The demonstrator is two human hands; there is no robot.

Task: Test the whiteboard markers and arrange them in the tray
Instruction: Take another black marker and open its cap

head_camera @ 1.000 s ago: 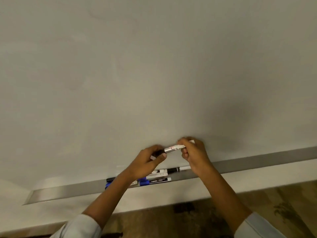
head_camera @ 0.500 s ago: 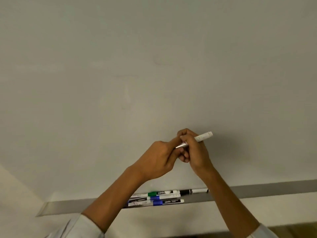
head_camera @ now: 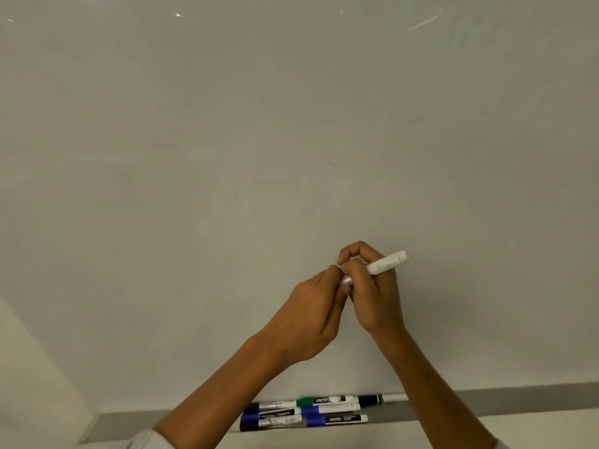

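Observation:
A white-barrelled marker (head_camera: 387, 262) is held in front of the whiteboard (head_camera: 227, 157), its rear end pointing up and right. My right hand (head_camera: 372, 293) grips its barrel. My left hand (head_camera: 311, 315) is closed around the marker's front end, which is hidden by the fingers. Both hands touch each other. Below, several markers lie side by side in the grey tray (head_camera: 518, 400): a green one (head_camera: 324, 400), blue ones (head_camera: 334, 419) and a black one (head_camera: 369, 399).
The whiteboard fills most of the view and carries only faint smudges. The tray runs along its lower edge from left to right. A cream wall (head_camera: 29, 367) borders the board at the lower left.
Both hands have risen from just above the tray to higher on the board. The left hand has closed over the marker's front end. The view has tilted upward.

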